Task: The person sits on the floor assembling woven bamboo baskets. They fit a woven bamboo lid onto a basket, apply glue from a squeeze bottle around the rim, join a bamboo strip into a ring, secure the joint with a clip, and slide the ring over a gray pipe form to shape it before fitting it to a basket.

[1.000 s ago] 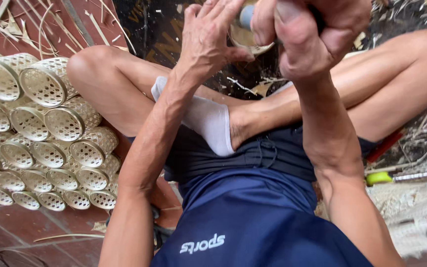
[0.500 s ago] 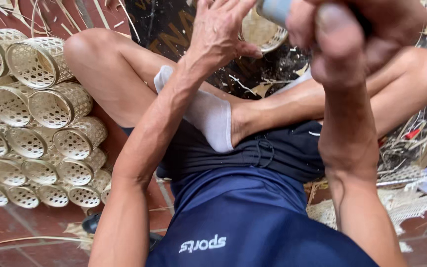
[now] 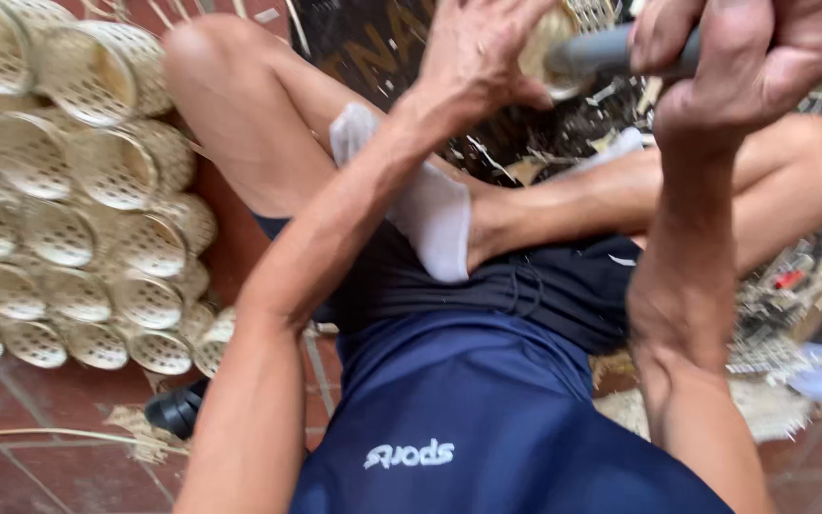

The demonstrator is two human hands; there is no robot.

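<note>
From the head camera, the left hand [image 3: 487, 48] sits at twelve o'clock, its fingers [image 3: 454, 33] spread and curled over a small woven basket [image 3: 549, 43], thumb touching its rim. The right hand [image 3: 753, 57], at one o'clock, has its fingers wrapped tight around a grey tool handle [image 3: 601, 52] whose end meets the basket. At nine o'clock, a stack of round woven baskets [image 3: 78, 219] lies on its side, open mouths showing, nothing visible inside. Red floor tiles [image 3: 40, 466] lie at seven o'clock, with a bamboo strip [image 3: 40, 435] across them. The person sits cross-legged, one white sock [image 3: 430, 205] showing.
</note>
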